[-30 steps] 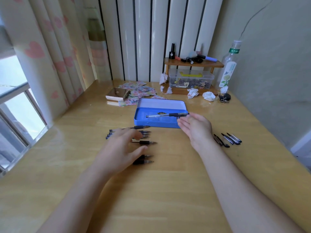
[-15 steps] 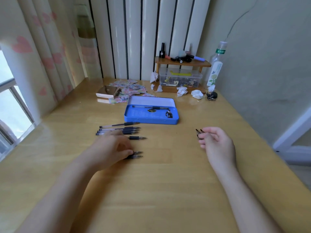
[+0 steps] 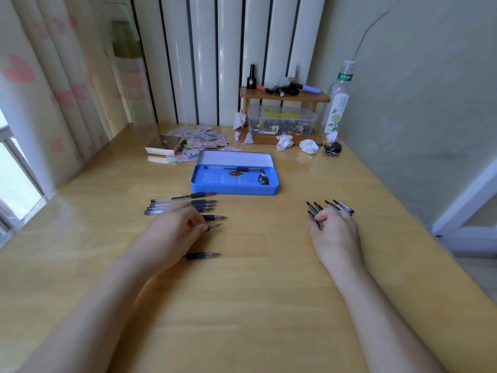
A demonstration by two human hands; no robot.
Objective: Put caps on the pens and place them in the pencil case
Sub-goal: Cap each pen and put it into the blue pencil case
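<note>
Pens (image 3: 185, 204) are lying uncapped in a loose row under the left hand (image 3: 172, 232), long axes running nine to three, tips pointing to three o'clock; the left hand is curling over one, its fingers closing around the barrel, though how firmly I cannot tell; the right hand (image 3: 334, 232), well apart at three o'clock, is pinching at the caps (image 3: 329, 207) scattered at its twelve; the pencil case (image 3: 234, 183) is sitting open at twelve o'clock, one capped pen (image 3: 232, 168) already inside; likely pen and cap meet between the hands.
</note>
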